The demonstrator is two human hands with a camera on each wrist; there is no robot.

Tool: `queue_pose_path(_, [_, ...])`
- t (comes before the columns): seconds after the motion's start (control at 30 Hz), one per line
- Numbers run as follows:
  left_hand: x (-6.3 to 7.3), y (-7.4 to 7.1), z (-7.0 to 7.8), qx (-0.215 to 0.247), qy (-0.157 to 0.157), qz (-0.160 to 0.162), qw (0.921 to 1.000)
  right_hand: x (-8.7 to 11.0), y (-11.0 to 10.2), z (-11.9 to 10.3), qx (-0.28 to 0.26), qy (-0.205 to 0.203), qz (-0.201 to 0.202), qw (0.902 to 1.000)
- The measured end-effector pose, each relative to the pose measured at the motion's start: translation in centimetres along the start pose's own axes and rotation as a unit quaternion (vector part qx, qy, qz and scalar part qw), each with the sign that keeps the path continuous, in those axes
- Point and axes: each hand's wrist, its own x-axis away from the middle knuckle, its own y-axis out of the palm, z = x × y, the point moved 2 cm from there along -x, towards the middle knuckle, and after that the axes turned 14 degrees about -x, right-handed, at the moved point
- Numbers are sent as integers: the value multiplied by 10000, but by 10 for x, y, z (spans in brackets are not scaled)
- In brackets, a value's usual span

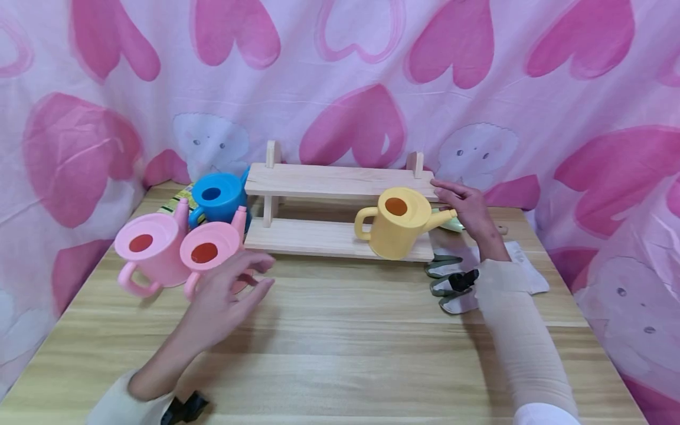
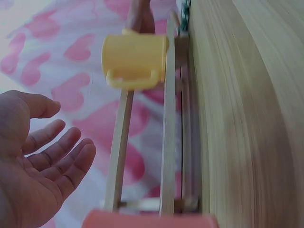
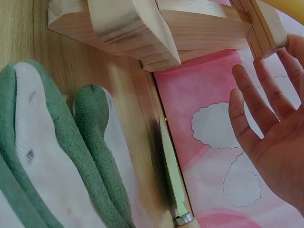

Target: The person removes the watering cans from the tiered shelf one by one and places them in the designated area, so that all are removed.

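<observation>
A two-tier wooden shelf point(image 1: 340, 180) stands at the back of the table. On the right of its lower board sits a yellow watering can point(image 1: 399, 227), spout to the right. My right hand point(image 1: 467, 209) touches the right end of the upper board with its fingertips; in the right wrist view its other fingers point(image 3: 270, 95) extend loosely. My left hand point(image 1: 225, 298) is held, fingers apart and holding nothing, in front of a pink watering can point(image 1: 209, 239), partly covering it. A second pink watering can point(image 1: 159, 257) and a blue one point(image 1: 220, 198) stand beside it.
Green-and-white gloves point(image 1: 448, 289) lie right of the shelf, under my right forearm. Behind them is a pale green trowel-like tool point(image 3: 172, 164). A yellow patterned packet point(image 1: 177, 200) lies behind the pink cans. A pink heart-print curtain point(image 1: 350, 124) hangs around the wooden table point(image 1: 340, 354).
</observation>
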Motion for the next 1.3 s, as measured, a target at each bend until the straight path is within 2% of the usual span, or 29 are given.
queue_pose_path(0.13, [-12,19,9,299,107,-153,9994,-1,0,0,50,-35,39,10000])
queue_pose_path(0.33, [-33,49,21,722,26,-507,9961,-3,1,1,45,-108,-18,9999])
queue_pose_path(0.43, [-45,62,25,933,-35,-581,9939,-3,1,3,31,-89,-9,10000])
queue_pose_path(0.57, [-62,78,29,1214,63,-511,9913,-3,2,3,-16,-75,-35,10000])
queue_pose_path(0.77, [-84,96,39,1391,231,-428,9891,-2,2,3,-97,-124,-29,9999])
queue_pose_path(0.93, [-102,111,43,1786,248,-257,9833,-2,0,3,-56,-154,21,9999])
queue_pose_path(1.17, [-116,126,47,2178,287,-195,9754,-3,0,3,-7,-94,26,10000])
queue_pose_path(1.3, [-121,132,49,2250,253,-204,9738,-1,-1,3,2,-40,33,10000])
